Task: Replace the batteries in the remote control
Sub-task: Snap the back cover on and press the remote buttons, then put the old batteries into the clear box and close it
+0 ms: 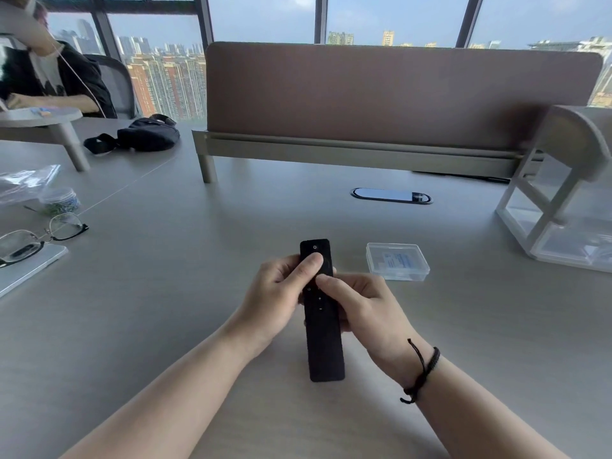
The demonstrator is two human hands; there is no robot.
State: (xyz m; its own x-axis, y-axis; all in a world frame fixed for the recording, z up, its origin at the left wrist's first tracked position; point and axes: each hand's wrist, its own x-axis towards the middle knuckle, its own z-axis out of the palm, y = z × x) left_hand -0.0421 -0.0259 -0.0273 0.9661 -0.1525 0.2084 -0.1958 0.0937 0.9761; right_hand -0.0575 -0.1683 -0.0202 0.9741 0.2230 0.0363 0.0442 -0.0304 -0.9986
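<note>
- My left hand [281,289] grips the upper part of the black remote control [322,309], fingers curled behind its body and the thumb pressed flat on the button face just below the power symbol.
- My right hand [361,306] grips the same remote from the other side, slightly lower; its thumb tip rests on the face beside the round control pad, and its fingers wrap out of sight behind. A dark braided bracelet [422,369] circles that wrist.
- The remote is held between both hands above the grey desk [165,293], button face up. Its long axis runs almost straight away from me, power end farthest, plain lower end nearest.
- Judgement: the battery cover is presumably on the hidden back, so the coming move turns on flipping the remote about this long axis. Both hands are equally near.
- A clear plastic box [397,261] lies on the desk just beyond my right hand; whether it holds batteries cannot be told.
- Writing: only symbols read on the remote (power, plus, minus). No brand is visible; blue print on the box's contents is too small to read.
</note>
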